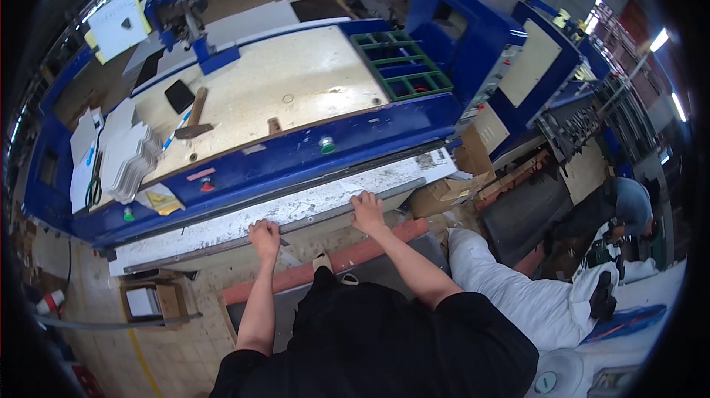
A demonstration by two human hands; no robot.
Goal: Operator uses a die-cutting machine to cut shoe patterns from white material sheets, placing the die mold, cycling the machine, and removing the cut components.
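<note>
A long white, scuffed board (310, 202) with a dark front edge runs along the front of a blue machine (296, 143). The fingers of my left hand (264, 241) are bent over its front edge, near the middle. Farther right, my right hand (367, 213) grips the same edge, its fingertips on the white surface. My thumbs and the board's underside are mostly hidden. Above the board, the machine's pale tabletop (296, 73) carries a hammer (196, 117), a black phone-like slab (178, 96), scissors (94, 189) and a stack of pale cut sheets (127, 158).
Green and red knobs (327, 145) stick out of the machine's front. An open carton (159, 302) sits on the floor at left, another carton (451, 184) at right. White sacks (503, 287) lie beside me. A bent-over person (629, 206) is at far right.
</note>
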